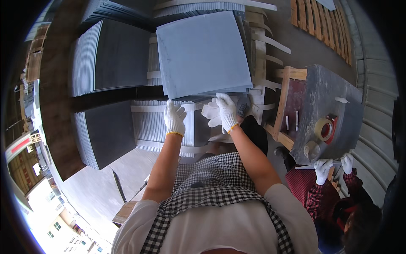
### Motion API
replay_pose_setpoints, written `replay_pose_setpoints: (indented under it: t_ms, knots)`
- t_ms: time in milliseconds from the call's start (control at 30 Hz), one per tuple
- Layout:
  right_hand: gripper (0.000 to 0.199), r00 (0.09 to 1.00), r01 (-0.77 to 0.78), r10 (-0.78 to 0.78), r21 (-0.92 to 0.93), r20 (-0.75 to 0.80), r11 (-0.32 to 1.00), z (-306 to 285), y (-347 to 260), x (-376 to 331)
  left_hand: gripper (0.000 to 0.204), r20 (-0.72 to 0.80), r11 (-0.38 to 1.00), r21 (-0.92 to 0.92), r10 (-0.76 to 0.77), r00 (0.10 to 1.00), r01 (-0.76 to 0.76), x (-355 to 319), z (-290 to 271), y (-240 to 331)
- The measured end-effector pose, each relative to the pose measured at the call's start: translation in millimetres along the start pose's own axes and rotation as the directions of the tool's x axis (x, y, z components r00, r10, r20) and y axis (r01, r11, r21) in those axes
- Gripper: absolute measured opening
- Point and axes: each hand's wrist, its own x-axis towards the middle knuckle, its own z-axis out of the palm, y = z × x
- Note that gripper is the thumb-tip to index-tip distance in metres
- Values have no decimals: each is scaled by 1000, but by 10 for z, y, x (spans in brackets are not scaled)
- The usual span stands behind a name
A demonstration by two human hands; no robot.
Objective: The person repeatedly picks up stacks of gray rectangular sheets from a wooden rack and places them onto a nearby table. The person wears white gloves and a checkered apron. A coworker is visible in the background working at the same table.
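Note:
Both my hands wear white knitted gloves with yellow cuffs. My left hand (174, 119) is at the near left corner of a large grey stone slab (203, 55), fingers apart and holding nothing I can see. My right hand (227, 111) is by the slab's near edge, fingers bent around a pale, glove-like white cloth (211, 113). Whether either hand touches the slab I cannot tell. The slab lies flat on other slabs, slightly askew. Below my left hand is a row of upright slabs (163, 122) bound with pale straps.
More upright slab stacks (122, 55) (110, 133) stand at left. Loose straps (272, 44) stick out on the right. Farther right, a co-worker's gloved hands (323, 169) are at a stone-topped table (334, 91) with tape rolls (323, 128). A wooden pallet (321, 21) lies behind.

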Motion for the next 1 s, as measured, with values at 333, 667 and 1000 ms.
replay_pose_setpoints:
  t_ms: [333, 667, 1000]
  knots:
    - [45, 996, 59, -56, 33, -76, 998, -21, -278, -79, 72, 128, 902, -322, -260, 957, 288, 359, 152, 485]
    - [71, 990, -129, 134, -106, 36, 986, 10, -835, -179, 49, 116, 936, -253, -224, 968, 247, 255, 248, 325]
    - [57, 997, -73, 73, 4, -5, 997, 72, -923, -100, 43, 550, 950, 309, -213, 808, 40, 170, 95, 957]
